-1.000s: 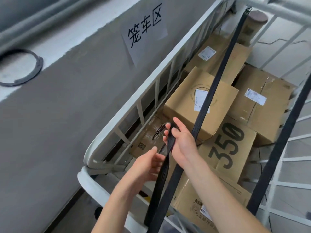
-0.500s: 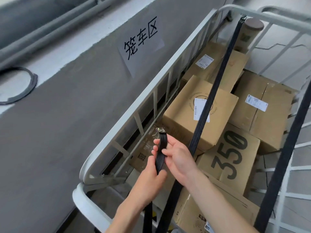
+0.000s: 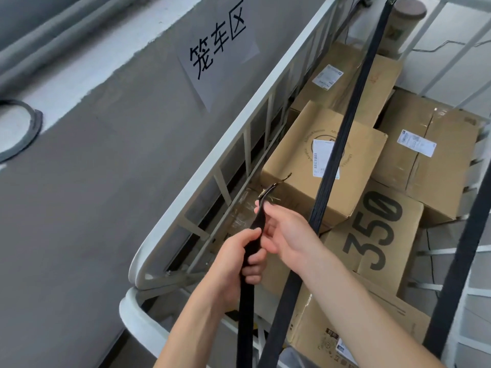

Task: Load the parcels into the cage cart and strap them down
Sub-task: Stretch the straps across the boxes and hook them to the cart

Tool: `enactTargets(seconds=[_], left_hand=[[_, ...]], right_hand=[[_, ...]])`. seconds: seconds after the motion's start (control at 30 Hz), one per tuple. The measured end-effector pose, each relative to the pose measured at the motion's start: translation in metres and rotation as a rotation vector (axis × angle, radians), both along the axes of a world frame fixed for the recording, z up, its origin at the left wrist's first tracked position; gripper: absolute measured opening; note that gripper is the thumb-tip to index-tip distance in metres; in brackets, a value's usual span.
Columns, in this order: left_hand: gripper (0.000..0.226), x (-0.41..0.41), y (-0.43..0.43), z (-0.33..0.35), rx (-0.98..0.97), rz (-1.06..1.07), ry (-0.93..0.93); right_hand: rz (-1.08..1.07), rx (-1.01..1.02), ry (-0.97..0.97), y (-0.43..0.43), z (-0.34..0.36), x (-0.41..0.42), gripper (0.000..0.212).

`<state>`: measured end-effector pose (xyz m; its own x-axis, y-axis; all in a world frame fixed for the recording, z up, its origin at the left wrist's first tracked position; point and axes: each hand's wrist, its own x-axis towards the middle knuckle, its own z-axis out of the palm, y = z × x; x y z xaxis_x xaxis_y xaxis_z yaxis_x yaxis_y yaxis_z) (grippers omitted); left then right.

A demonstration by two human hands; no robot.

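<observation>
Left hand (image 3: 233, 264) and right hand (image 3: 289, 235) — fingers (image 3: 253, 272) grasping flat, frayed-ended black webbing strap (image 3: 245, 328).

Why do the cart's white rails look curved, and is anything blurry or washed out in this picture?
In the head view the wide-angle lens bows the white metal cage cart rail; light there is soft and even, without hard shadows; the big 350 on the brown cardboard box reads sharp, but the small white shipping labels are too soft to read.
</observation>
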<state>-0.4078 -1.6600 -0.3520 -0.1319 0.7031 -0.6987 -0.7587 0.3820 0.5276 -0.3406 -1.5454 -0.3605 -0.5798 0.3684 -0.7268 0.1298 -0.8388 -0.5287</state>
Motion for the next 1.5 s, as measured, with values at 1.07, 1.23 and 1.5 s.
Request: enactTargets(seconds=[1.07, 1.23, 1.5], left_hand=[[0.033, -0.115, 0.226, -0.047, -0.177, 0.066, 0.216], [0.033, -0.13, 0.25, -0.048, -0.149, 0.218, 0.082], [0.04, -0.129, 0.235, -0.06, -0.126, 0.377, 0.007]], right_hand=[[-0.342, 0.362, -0.306, 0.194, -0.048, -0.155, 0.012], [-0.367, 0.36, -0.285, 0.207, -0.056, -0.169, 0.014], [-0.362, 0.31, -0.296, 0.191, -0.063, -0.186, 0.028]])
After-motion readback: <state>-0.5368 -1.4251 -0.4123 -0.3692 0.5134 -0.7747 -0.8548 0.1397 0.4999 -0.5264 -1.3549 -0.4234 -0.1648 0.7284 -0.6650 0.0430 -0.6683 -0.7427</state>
